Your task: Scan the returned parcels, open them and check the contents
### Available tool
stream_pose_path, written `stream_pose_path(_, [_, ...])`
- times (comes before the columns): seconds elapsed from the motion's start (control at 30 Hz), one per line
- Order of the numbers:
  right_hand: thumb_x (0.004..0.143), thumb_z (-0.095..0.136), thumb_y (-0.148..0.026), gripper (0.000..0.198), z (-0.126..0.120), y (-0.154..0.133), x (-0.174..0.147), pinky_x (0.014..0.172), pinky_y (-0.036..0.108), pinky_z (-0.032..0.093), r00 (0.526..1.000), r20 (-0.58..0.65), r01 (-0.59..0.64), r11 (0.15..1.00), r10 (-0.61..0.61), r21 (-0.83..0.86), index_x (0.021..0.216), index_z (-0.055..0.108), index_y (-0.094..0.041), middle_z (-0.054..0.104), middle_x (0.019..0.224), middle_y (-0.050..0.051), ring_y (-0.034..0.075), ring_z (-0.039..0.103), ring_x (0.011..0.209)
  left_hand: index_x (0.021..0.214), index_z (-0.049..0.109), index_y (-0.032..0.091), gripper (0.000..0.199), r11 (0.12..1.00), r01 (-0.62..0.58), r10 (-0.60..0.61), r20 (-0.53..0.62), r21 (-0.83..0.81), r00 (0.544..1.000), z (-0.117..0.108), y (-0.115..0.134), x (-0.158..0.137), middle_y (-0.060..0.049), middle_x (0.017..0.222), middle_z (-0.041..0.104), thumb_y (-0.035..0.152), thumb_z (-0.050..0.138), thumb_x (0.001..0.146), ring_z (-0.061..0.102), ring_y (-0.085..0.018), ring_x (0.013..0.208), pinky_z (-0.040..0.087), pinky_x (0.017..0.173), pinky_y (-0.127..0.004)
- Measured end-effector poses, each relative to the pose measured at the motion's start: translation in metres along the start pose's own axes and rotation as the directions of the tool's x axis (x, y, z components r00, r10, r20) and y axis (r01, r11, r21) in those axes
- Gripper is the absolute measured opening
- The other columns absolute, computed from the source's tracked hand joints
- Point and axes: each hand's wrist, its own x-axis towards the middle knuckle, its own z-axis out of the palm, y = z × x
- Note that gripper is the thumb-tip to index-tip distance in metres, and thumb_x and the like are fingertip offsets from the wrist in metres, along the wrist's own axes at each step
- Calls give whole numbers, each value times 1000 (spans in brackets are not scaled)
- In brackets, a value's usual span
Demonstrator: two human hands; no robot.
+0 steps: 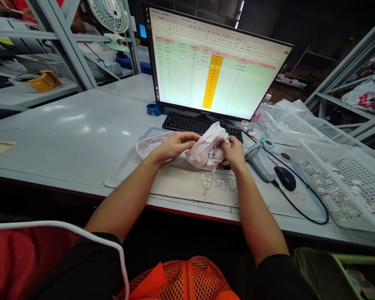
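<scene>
A crumpled white plastic bag [208,150] with black handwriting is held up over the desk mat, in front of the keyboard. My right hand [236,153] grips its right edge, fingers closed. At its left edge my left hand [176,146] has thumb and fingers pinched together on the bag. What lies inside the bag is hidden. Partly behind my left hand rests a clear pouch [146,145] with a pinkish rim and handwritten marks. A small yellow and black object [225,165] shows below the bag, mostly covered.
A monitor [212,66] with a spreadsheet stands behind the keyboard [187,123]. To the right are a barcode scanner [258,161], a mouse [285,178], a looping cable and white perforated baskets [340,179]. Blue tape [154,109] sits left of the keyboard. Metal shelving flanks the desk.
</scene>
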Motion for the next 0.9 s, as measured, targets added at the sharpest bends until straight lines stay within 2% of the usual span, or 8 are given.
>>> stream_pose_path(0.1, [73, 79, -40, 46, -1, -13, -10, 97, 45, 52, 957, -203, 172, 968, -208, -185, 113, 64, -24, 71, 106, 8, 29, 63, 106, 112, 81, 21, 29, 995, -60, 64, -47, 77, 997, 12, 2, 0, -9, 113, 80, 35, 76, 88, 74, -27, 105, 58, 95, -41])
stream_pose_path(0.17, [83, 75, -46, 29, 0, -26, -20, 94, 42, 51, 914, -269, 249, 943, -304, -219, 100, 64, -25, 70, 100, 7, 27, 63, 100, 107, 82, 20, 24, 978, -78, 104, -127, 195, 986, 23, 3, -1, -8, 107, 81, 32, 75, 87, 75, -26, 96, 58, 88, -38])
stream_pose_path(0.27, [94, 61, -62, 45, 6, -41, -35, 69, 35, 46, 970, -11, 237, 954, -243, -185, 70, 55, -25, 61, 69, 2, 20, 56, 68, 103, 81, 20, 19, 923, -76, 173, -228, 378, 958, 40, 3, -3, -5, 95, 81, 27, 69, 89, 73, -22, 79, 56, 74, -34])
stream_pose_path(0.33, [91, 63, -66, 52, 11, -45, -41, 60, 33, 38, 961, 180, 243, 951, -209, -192, 63, 50, -25, 55, 61, 0, 17, 49, 60, 104, 79, 20, 20, 877, -89, 223, -236, 472, 946, 50, 3, -5, -5, 96, 80, 22, 65, 89, 72, -21, 79, 54, 73, -33])
stream_pose_path(0.4, [89, 66, -59, 47, 15, -44, -42, 57, 31, 34, 945, 248, 263, 946, -213, -190, 62, 51, -24, 55, 60, 0, 16, 47, 60, 107, 77, 19, 22, 855, -103, 248, -227, 509, 942, 55, 2, -6, -6, 100, 79, 20, 64, 90, 71, -22, 83, 54, 74, -33])
stream_pose_path(0.53, [88, 59, -39, 31, 10, -39, -34, 55, 30, 35, 954, 233, 219, 969, -189, -110, 62, 53, -24, 56, 58, 0, 16, 49, 57, 108, 73, 18, 20, 885, -83, 232, -279, 457, 932, 46, 1, -5, -7, 102, 77, 20, 64, 90, 70, -21, 85, 55, 71, -30])
stream_pose_path(0.73, [85, 61, -39, 33, 1, -40, -29, 50, 28, 35, 989, 27, 150, 988, -148, -46, 59, 48, -24, 54, 52, -2, 14, 48, 49, 95, 69, 19, 12, 885, 65, 218, -533, 461, 818, 21, 1, -1, -4, 97, 74, 13, 61, 90, 64, -16, 77, 51, 69, -27])
stream_pose_path(0.9, [87, 59, -39, 31, 7, -37, -29, 48, 27, 38, 982, 91, 164, 986, -164, 2, 62, 47, -25, 55, 53, -3, 13, 49, 47, 100, 68, 19, 12, 867, 55, 221, -481, 495, 848, 24, 0, 0, -4, 99, 71, 17, 63, 89, 64, -14, 76, 50, 66, -25])
